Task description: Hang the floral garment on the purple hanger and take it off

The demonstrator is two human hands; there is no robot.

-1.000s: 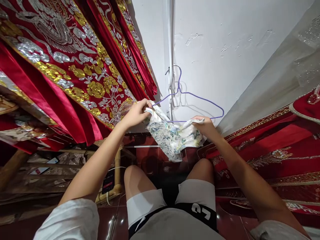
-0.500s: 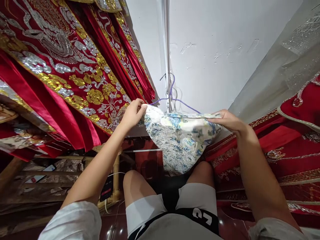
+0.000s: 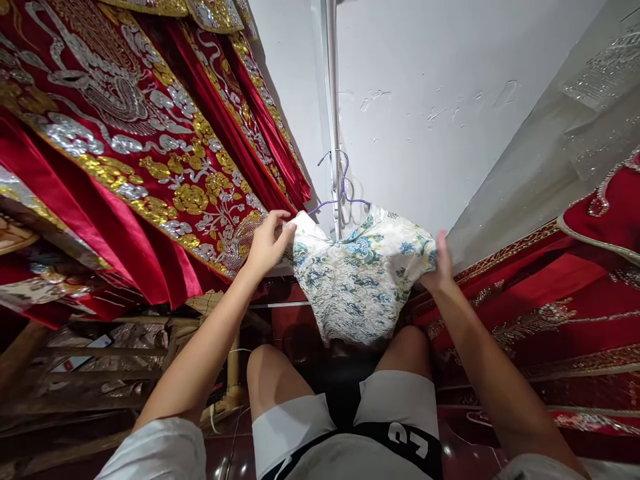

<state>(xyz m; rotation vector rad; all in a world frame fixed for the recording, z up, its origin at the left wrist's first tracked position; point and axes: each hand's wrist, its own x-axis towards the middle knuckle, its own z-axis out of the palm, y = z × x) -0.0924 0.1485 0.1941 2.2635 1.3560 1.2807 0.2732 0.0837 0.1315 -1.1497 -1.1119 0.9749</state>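
A short-sleeved shirt (image 3: 357,287), white with a blue and yellow floral print, hangs spread on a purple wire hanger (image 3: 344,180). My left hand (image 3: 270,243) pinches the shirt's left shoulder between thumb and fingers. At the end of the right sleeve is my right hand (image 3: 440,270), touching the fabric. One digit points up, slightly blurred, and the other fingers are hidden behind the sleeve. The hanger's hook is at a metal rail (image 3: 331,87) on the wall. Both hanger arms run into the shirt's neckline.
Red garments with gold and silver embroidery (image 3: 190,193) hang close on the left. More beaded red fabric (image 3: 560,300) and a sheer whitish cloth (image 3: 540,133) are on the right. A wooden rack (image 3: 110,367) stands low at left. My knees (image 3: 410,347) are below the shirt.
My right hand has shifted left and slightly down, from the shirt's upper edge to the sleeve end. The right shoulder now lies over the hanger arm. My left hand has barely moved.
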